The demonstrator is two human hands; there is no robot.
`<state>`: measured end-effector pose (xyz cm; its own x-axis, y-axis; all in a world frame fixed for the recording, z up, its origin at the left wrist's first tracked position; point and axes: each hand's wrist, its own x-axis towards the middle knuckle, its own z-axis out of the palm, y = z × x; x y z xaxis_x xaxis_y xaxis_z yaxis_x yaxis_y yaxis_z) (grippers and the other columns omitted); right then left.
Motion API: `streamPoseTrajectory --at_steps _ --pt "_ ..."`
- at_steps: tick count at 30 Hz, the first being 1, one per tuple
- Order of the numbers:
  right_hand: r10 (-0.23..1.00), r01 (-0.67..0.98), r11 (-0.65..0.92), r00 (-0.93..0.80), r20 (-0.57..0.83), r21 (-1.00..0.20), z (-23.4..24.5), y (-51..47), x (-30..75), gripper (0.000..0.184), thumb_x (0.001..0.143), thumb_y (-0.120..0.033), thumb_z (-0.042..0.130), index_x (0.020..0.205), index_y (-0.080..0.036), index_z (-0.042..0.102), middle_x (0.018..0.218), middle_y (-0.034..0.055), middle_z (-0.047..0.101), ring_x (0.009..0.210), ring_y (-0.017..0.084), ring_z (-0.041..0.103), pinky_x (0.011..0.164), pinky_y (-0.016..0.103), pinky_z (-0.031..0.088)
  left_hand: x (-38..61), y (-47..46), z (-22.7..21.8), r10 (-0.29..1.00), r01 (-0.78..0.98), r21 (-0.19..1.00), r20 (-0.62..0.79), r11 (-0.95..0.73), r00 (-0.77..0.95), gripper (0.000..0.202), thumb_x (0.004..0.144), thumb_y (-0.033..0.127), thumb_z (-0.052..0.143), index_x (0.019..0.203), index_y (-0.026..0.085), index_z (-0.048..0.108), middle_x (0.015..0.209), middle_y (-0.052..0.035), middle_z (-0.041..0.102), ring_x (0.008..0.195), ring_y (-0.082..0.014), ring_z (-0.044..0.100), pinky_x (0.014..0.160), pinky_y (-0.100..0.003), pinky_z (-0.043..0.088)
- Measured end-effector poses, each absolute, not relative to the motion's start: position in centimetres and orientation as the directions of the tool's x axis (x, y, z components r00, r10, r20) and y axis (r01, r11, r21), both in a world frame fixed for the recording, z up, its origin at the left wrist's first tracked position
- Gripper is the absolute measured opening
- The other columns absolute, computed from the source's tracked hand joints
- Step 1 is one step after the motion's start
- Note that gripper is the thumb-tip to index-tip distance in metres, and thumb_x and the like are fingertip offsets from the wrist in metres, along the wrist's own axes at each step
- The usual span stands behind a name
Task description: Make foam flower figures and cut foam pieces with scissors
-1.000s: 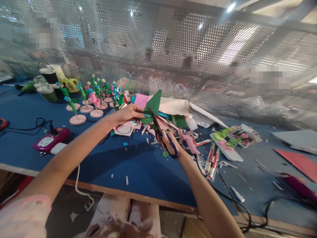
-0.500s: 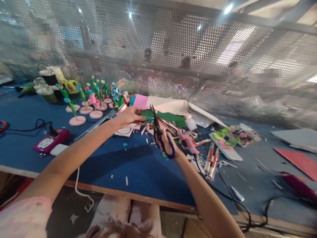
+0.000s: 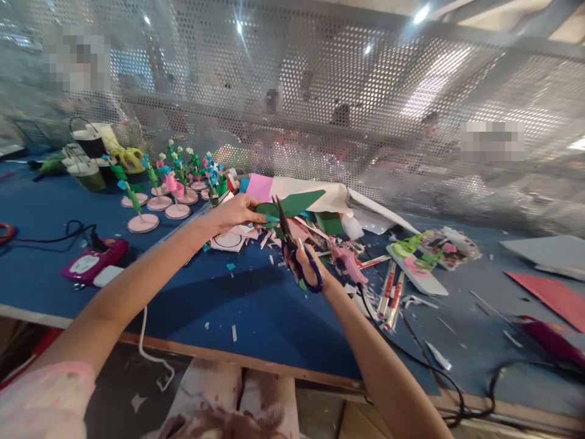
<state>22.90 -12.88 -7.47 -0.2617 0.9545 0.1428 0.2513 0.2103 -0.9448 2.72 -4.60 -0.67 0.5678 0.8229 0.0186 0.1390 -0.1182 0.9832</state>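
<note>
My left hand (image 3: pixel 237 213) pinches a piece of green foam sheet (image 3: pixel 292 204) above the blue table (image 3: pixel 256 311). The sheet points up and to the right. My right hand (image 3: pixel 305 265) is closed in the blue handles of a pair of scissors (image 3: pixel 295 247), whose dark blades reach up into the green piece just right of my left fingers. Both hands hover over a litter of paper scraps.
Small foam flowers on pink round bases (image 3: pixel 158 195) stand at the back left by dark buckets (image 3: pixel 89 155). A purple device (image 3: pixel 89 261) with a black cable lies left. A pink glue gun (image 3: pixel 350 262), red pens (image 3: pixel 390 289), cut shapes (image 3: pixel 425 259) and coloured sheets (image 3: pixel 555 299) lie right. A perforated metal screen (image 3: pixel 320 91) rises behind.
The green piece has been turned in my left hand, from upright to lying flatter and pointing right. The scissors stayed in the piece, shifting slightly.
</note>
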Motion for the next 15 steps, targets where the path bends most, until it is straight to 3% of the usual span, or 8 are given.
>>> streamPoseTrajectory --at_steps 15 --pt "0.951 0.304 0.248 -0.256 0.172 -0.920 -7.30 -12.92 22.90 0.068 0.070 -0.089 0.031 0.065 -0.023 0.041 0.047 -0.0051 0.039 0.035 0.008 0.035 0.031 0.022 0.030 2.80 -4.87 -0.40 0.787 0.111 0.984 0.041 -0.138 0.615 0.018 0.062 0.018 0.082 0.074 0.010 0.071 0.061 -0.0011 0.066 0.053 -0.0060 0.054 0.055 -0.021 0.044"
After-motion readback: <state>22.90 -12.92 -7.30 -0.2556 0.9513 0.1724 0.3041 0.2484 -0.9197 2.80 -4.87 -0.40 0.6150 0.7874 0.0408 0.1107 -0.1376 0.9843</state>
